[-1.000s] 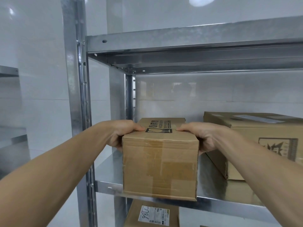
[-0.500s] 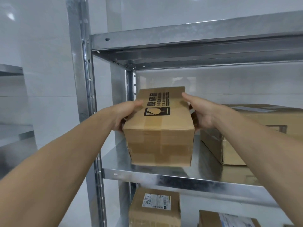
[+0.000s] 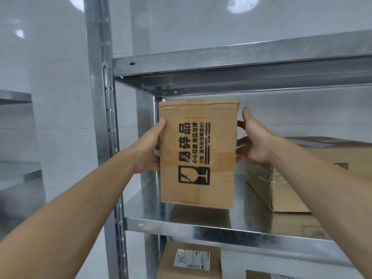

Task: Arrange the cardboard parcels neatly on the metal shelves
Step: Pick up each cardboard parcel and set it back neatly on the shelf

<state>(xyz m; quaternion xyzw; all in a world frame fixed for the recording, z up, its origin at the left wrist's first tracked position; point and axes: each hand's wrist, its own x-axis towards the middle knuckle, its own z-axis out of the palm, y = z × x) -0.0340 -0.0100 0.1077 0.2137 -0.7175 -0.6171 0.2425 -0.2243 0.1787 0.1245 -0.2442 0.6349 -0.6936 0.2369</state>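
A brown cardboard parcel (image 3: 198,152) with a black fragile-glass mark stands on end at the left of the middle metal shelf (image 3: 201,231), its printed face turned toward me. My left hand (image 3: 150,150) grips its left side, thumb on the front edge. My right hand (image 3: 252,140) holds its right side with fingers curled behind and the thumb raised. The parcel's lower edge is just above or on the shelf; I cannot tell which.
A large taped carton (image 3: 314,174) lies on the same shelf to the right. The upper shelf (image 3: 241,63) hangs close over the parcel. Below, a small labelled box (image 3: 190,260) and another box corner (image 3: 259,274) sit. The upright post (image 3: 100,117) stands at left.
The parcel has been tipped up from lying flat at the shelf's front edge to standing on end farther in. Both hands rose with it and stayed on its sides.
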